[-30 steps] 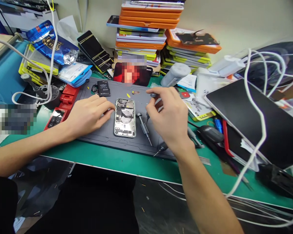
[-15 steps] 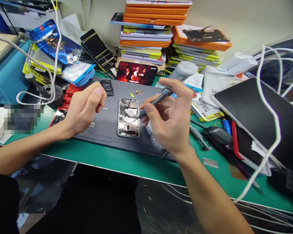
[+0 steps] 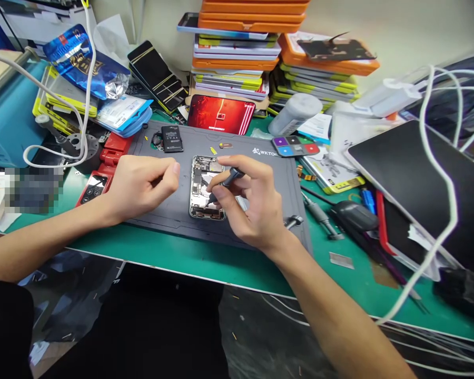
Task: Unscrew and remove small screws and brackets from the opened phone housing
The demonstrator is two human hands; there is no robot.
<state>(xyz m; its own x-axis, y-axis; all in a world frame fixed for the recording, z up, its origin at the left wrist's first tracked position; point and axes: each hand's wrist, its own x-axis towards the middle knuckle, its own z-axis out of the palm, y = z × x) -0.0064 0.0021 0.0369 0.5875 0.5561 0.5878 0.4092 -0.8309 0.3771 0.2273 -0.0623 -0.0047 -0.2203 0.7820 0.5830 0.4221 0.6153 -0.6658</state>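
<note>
Head view: your right hand (image 3: 255,208) pinches a leaning screwdriver (image 3: 233,178); the open phone (image 3: 199,184) lies under and left of that grip. Better stand it straighter, press softly. Your left hand (image 3: 142,184), farther left, curls; can't tell if it's empty.

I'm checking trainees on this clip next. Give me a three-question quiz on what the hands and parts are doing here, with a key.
1. Multiple choice: what does the right hand hold over the opened smartphone?
A) a brush
B) a screwdriver
C) scissors

2. True or false: the black battery lies on the gray mat, outside the opened smartphone.

3. Short answer: which hand is nearer the black battery?

Key:
1. B
2. True
3. The left hand
</note>
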